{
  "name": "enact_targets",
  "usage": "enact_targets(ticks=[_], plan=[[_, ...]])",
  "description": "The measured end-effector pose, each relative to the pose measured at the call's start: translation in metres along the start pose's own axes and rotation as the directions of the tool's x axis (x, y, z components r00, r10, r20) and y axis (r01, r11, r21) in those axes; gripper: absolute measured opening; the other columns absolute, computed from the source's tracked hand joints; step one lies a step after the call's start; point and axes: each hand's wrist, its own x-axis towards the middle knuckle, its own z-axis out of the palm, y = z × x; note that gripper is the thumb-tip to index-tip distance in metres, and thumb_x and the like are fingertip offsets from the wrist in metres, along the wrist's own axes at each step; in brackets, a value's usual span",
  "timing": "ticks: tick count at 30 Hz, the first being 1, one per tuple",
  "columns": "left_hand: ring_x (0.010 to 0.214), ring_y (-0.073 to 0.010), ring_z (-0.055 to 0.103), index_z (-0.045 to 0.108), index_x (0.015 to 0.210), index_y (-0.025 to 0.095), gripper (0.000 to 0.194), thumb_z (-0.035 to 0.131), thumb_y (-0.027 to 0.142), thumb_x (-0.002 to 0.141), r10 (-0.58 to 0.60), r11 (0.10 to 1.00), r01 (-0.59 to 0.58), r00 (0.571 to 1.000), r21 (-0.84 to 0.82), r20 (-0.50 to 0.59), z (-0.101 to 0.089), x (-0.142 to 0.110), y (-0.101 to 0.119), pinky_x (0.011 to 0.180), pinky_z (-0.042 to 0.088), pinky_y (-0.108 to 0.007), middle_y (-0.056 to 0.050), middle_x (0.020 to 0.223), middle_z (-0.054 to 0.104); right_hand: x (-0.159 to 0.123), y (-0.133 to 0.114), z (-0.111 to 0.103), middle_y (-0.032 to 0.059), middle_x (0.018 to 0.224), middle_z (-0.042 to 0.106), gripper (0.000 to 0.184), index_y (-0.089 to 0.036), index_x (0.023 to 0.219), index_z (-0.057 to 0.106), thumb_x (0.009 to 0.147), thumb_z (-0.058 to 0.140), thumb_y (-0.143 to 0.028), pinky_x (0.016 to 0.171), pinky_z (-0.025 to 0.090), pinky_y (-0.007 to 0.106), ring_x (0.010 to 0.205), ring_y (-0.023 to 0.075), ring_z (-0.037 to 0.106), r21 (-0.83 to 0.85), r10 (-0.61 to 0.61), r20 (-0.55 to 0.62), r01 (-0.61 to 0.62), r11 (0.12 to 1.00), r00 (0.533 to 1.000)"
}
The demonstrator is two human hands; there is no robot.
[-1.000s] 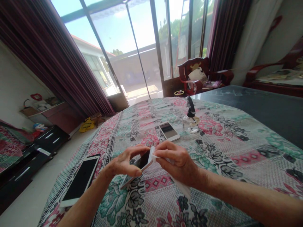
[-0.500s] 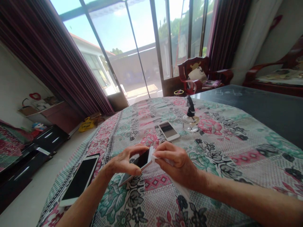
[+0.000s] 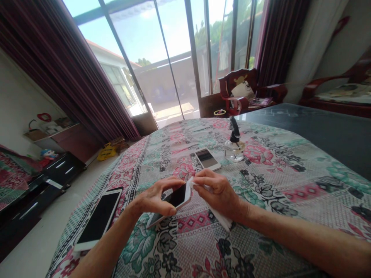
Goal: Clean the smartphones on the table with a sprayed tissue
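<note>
My left hand grips a white smartphone by its long edges, thumb on the near side and fingers on the far side. The phone is tilted, its dark screen facing up. In my right hand a white tissue is pinched between thumb and fingers, its loose end hanging below the palm. The pinched tip touches the phone's far right end. Beyond my hands lies a smaller white phone. By my left forearm rests a large white phone, screen up.
A clear spray bottle with a black nozzle stands behind the small phone. A floral tablecloth covers the round table. To the right is a dark tabletop; a wooden armchair stands by the glass doors.
My right hand has moved slightly up and away along the phone's end with the tissue. The phone has shifted a little to the right in my left hand.
</note>
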Motion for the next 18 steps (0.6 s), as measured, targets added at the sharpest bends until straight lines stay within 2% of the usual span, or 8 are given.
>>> enact_targets(ticks=[5,9,14,18], plan=[[0.094,-0.0239,0.051,0.06,0.118,0.018,0.076,0.069,0.064,0.058,0.003,1.0,-0.003,1.0,0.008,-0.018,-0.003,-0.001,0.0,0.084,0.043,-0.037,-0.006,0.103,0.057,-0.006,-0.015,0.004,0.004,0.083,0.064,0.016,-0.02,0.089,0.071,0.085,0.056,-0.016,0.069,0.051,0.029,0.076,0.0131,0.06,0.049,-0.045,0.012,0.044,0.998,0.999],[0.094,-0.0239,0.05,0.061,0.116,0.018,0.073,0.068,0.064,0.06,0.002,1.0,-0.001,1.0,0.017,-0.026,-0.004,0.0,0.0,0.085,0.043,-0.037,-0.006,0.103,0.057,-0.006,-0.017,0.005,0.0041,0.084,0.064,0.016,-0.02,0.089,0.071,0.084,0.056,-0.015,0.068,0.051,0.028,0.077,0.013,0.06,0.06,-0.067,0.007,0.067,0.996,0.998],[0.098,-0.0249,0.05,0.06,0.118,0.019,0.075,0.071,0.062,0.058,0.003,0.999,-0.002,1.0,0.047,-0.027,0.0,0.0,-0.002,0.09,0.042,-0.04,-0.006,0.108,0.057,-0.003,-0.007,0.002,0.0034,0.083,0.065,0.015,-0.021,0.089,0.071,0.085,0.056,-0.018,0.068,0.051,0.029,0.076,0.0131,0.061,0.024,-0.045,-0.006,0.045,0.999,0.999],[0.099,-0.0249,0.051,0.058,0.123,0.02,0.076,0.072,0.059,0.059,0.022,1.0,-0.022,1.0,-0.002,-0.005,0.004,-0.001,0.0,0.091,0.043,-0.04,-0.007,0.112,0.057,0.003,0.011,-0.001,0.0036,0.082,0.066,0.015,-0.02,0.087,0.072,0.084,0.057,-0.02,0.069,0.051,0.03,0.075,0.0138,0.061,-0.056,-0.008,-0.007,0.008,0.998,1.0]])
